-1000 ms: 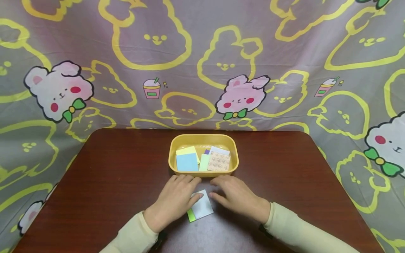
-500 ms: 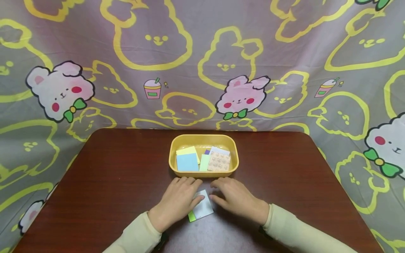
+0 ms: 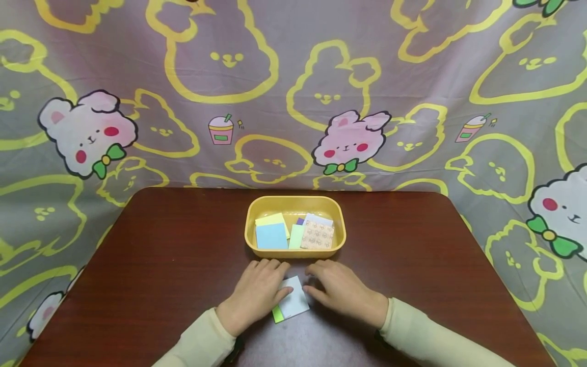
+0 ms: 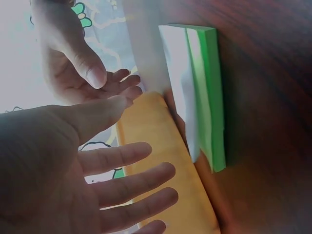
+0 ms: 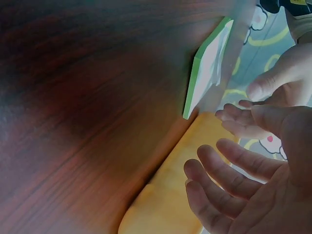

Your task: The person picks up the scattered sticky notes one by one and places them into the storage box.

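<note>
A green pad of sticky notes (image 4: 212, 97) with a pale sheet (image 3: 295, 298) over most of its top lies on the table, between my hands in the head view. My left hand (image 3: 257, 293) hovers over the pad's left side with fingers relaxed, and its thumb overlaps the pale sheet in that view. To the right of the pad is my right hand (image 3: 344, 290), its thumb pointing at the sheet's edge. Both wrist views show loosely bent fingers holding nothing, with air between them and the pad.
Just beyond my fingertips stands a yellow tray (image 3: 295, 252). It holds a blue pad (image 3: 271, 236), a patterned beige pad (image 3: 317, 235) and several other note pads. Behind the brown table (image 3: 183, 229) hangs a patterned cloth (image 3: 275, 117).
My left hand has shifted slightly right and toward me. The right hand has barely moved, and the pad and tray stay in place.
</note>
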{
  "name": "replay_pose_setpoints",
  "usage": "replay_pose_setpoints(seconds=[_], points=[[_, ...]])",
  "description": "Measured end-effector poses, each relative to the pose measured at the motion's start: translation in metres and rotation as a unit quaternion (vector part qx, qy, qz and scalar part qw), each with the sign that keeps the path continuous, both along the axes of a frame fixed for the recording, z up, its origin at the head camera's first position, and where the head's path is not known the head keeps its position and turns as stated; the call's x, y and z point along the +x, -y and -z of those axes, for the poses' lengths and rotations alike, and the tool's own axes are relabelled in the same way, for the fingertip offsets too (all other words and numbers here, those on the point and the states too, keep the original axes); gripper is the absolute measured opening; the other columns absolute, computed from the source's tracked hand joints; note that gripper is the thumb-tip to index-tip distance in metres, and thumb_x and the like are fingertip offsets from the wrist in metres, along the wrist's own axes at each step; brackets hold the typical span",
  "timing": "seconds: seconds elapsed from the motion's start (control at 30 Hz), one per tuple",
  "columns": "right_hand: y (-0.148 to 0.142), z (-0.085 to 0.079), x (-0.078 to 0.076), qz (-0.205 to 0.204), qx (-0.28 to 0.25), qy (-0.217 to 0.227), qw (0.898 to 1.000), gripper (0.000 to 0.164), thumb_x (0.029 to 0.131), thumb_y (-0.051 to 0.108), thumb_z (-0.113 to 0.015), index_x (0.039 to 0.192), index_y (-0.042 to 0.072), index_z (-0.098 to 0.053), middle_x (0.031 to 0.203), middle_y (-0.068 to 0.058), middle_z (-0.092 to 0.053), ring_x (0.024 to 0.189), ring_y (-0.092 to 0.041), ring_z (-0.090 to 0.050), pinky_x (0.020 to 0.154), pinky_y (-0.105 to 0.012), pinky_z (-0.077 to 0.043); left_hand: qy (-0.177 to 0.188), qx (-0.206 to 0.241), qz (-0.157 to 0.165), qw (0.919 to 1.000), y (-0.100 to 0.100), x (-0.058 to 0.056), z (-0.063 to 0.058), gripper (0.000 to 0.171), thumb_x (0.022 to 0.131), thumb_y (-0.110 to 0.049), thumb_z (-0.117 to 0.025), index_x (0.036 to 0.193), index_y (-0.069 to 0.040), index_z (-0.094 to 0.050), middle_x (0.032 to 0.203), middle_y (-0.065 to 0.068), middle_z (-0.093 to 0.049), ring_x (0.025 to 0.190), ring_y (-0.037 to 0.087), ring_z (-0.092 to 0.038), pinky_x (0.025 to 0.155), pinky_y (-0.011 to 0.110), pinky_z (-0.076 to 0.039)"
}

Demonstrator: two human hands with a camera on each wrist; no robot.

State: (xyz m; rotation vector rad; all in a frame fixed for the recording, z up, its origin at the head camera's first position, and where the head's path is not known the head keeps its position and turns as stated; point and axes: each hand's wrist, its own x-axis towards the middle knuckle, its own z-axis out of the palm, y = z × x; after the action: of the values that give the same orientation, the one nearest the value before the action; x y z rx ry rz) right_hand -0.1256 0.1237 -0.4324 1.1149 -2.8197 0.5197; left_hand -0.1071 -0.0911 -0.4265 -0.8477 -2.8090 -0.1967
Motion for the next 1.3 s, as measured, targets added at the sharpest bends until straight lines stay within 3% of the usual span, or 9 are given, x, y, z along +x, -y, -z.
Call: replay_pose_setpoints(seconds=[0.6, 0.93, 1.3], points=[[0.002, 0.005, 0.002, 0.004, 0.003, 0.014, 1.0, 0.028, 0.084, 0.037, -0.064, 0.097, 0.013, -0.066, 0.084, 0.004, -0.061, 0.073, -0.006, -0.051, 0.063, -0.027, -0.046, 0.036, -0.04, -0.003, 0.9986, -0.001, -0.001, 0.012, 0.059, 0.074, -0.053, -0.067, 0.112, -0.009, -0.06, 0.099, 0.005, -0.061, 0.09, 0.023, -0.057, 0.075, 0.04, -0.044], [0.003, 0.009, 0.002, 0.005, 0.009, 0.012, 1.0, 0.026, 0.083, 0.038, -0.065, 0.095, 0.015, -0.065, 0.08, 0.006, -0.058, 0.07, -0.006, -0.048, 0.06, -0.027, -0.044, 0.051, -0.056, -0.019, 0.997, -0.005, 0.0, 0.015, 0.082, 0.071, -0.057, -0.068, 0.127, 0.001, -0.055, 0.11, 0.012, -0.062, 0.095, 0.027, -0.058, 0.081, 0.044, -0.046], [0.002, 0.008, 0.002, 0.007, 0.014, 0.017, 1.0, 0.027, 0.084, 0.04, -0.063, 0.095, 0.015, -0.064, 0.079, 0.006, -0.056, 0.069, -0.006, -0.046, 0.06, -0.027, -0.042, 0.033, -0.046, -0.01, 0.9983, -0.007, 0.0, 0.018, 0.061, 0.064, -0.052, -0.075, 0.102, -0.006, -0.064, 0.083, 0.003, -0.054, 0.076, 0.021, -0.054, 0.067, 0.036, -0.044]])
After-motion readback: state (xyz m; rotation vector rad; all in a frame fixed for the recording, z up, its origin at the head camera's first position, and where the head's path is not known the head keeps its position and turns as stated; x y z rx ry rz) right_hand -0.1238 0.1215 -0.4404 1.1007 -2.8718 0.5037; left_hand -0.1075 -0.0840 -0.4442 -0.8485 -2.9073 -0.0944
